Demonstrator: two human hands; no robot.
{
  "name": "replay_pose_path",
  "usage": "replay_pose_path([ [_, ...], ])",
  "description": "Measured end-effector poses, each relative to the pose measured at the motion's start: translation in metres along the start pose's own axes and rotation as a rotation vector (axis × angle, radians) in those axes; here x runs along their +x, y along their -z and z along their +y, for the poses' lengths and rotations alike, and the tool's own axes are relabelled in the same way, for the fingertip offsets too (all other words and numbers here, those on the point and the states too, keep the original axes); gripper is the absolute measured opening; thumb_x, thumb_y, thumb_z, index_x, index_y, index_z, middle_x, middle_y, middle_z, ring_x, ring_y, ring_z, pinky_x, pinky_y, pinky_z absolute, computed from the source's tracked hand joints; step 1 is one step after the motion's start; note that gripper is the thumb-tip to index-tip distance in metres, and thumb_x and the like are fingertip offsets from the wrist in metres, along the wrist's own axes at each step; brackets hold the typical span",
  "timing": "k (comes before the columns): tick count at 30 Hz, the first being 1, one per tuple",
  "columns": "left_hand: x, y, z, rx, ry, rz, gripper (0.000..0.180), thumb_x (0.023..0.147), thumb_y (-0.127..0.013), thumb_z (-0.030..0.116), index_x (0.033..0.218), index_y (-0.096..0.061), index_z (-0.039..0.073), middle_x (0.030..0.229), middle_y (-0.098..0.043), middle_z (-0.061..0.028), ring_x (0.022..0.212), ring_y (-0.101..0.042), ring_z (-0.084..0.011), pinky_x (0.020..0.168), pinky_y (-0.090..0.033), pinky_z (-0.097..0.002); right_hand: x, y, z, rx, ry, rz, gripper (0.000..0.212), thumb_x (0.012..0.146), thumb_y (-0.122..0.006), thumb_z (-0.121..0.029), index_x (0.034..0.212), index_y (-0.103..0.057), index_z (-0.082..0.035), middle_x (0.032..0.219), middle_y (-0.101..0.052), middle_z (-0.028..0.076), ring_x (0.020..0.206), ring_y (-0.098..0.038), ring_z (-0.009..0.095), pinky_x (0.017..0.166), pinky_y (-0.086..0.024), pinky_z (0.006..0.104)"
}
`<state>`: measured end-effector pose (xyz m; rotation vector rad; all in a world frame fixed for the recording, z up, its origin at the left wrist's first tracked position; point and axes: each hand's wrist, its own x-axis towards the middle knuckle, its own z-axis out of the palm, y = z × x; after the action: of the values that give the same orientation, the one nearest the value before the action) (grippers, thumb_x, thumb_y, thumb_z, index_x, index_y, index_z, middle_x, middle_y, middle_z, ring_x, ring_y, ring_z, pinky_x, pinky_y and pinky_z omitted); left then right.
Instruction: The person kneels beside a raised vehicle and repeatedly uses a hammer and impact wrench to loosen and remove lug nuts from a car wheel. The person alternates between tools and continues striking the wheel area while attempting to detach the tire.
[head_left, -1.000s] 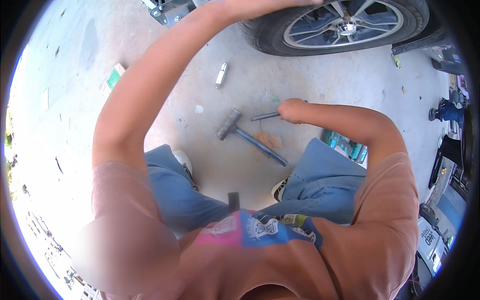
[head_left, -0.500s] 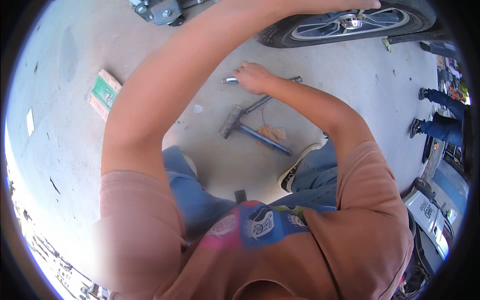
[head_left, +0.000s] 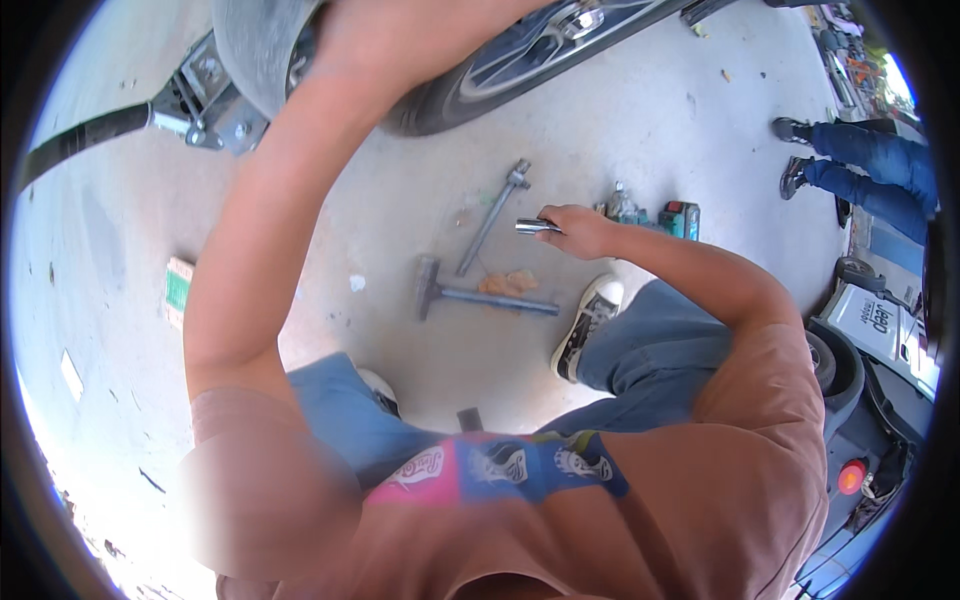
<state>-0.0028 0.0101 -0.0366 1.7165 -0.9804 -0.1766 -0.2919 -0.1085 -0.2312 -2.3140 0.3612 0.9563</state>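
Observation:
My left hand reaches over the tyre of a spoked wheel at the top edge; its fingers run out of view. In my right hand, closed above the floor, is a shiny chrome socket whose end sticks out to the left. Just left of that hand a sliding T-bar wrench lies on the concrete. Nearer to me rests a sledgehammer with a blue-grey handle, beside a crumpled orange-brown scrap.
A floor jack with a black handle stands at upper left. Behind my right wrist lies a power tool with a teal and black battery. A green-and-pale box is left. Another person's legs and a toy car are at right.
My right hand has moved right and nearer to me with the socket, away from the T-bar wrench. The view has shifted, bringing the jack and power tool into sight.

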Motion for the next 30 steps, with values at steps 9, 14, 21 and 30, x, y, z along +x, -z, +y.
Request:
replay_pose_path([
  [9, 0.005, 0.006, 0.007, 0.338, -0.134, 0.141, 0.100, 0.074, -0.078, 0.050, 0.145, -0.031, -0.003, 0.140, -0.041, -0.0248, 0.131, -0.043, -0.0352, 0.111, -0.032, -0.0409, -0.022, 0.162, -0.010, 1.188, 0.204, 0.655, 0.044, 0.099, -0.053, -0.043, 0.099, -0.058, 0.001, 0.063, -0.046, -0.001, 0.051, -0.042, 0.008, 0.049, -0.041, 0.0244],
  [14, 0.011, 0.004, 0.012, 0.360, -0.156, 0.145, 0.099, 0.074, -0.076, 0.050, 0.146, -0.030, -0.001, 0.141, -0.038, -0.0238, 0.132, -0.040, -0.0357, 0.111, -0.030, -0.0431, -0.005, 0.183, -0.041, 1.246, 0.274, 0.651, 0.045, 0.098, -0.055, -0.043, 0.090, -0.057, 0.001, 0.062, -0.042, -0.002, 0.050, -0.038, 0.007, 0.043, -0.034, 0.0249],
  [21, 0.017, 0.006, 0.013, 0.417, -0.244, 0.179, 0.099, 0.071, -0.081, 0.046, 0.142, -0.034, -0.004, 0.136, -0.048, -0.0237, 0.127, -0.048, -0.0344, 0.109, -0.035, -0.0397, 0.003, 0.195, -0.039, 1.460, 0.306, 0.504, 0.044, 0.098, -0.056, -0.043, 0.083, -0.057, -0.001, 0.059, -0.043, -0.001, 0.050, -0.040, 0.009, 0.045, -0.034, 0.0259],
  [30, 0.018, 0.001, 0.017, 0.338, -0.216, 0.161, 0.099, 0.071, -0.079, 0.049, 0.143, -0.034, -0.003, 0.137, -0.045, -0.0232, 0.127, -0.046, -0.0341, 0.109, -0.034, -0.0397, 0.015, 0.203, -0.041, 0.330, 0.245, 1.097, 0.048, 0.095, -0.060, -0.038, 0.077, -0.057, 0.006, 0.064, -0.058, 0.021, 0.057, -0.057, 0.035, 0.057, -0.047, 0.0406],
])
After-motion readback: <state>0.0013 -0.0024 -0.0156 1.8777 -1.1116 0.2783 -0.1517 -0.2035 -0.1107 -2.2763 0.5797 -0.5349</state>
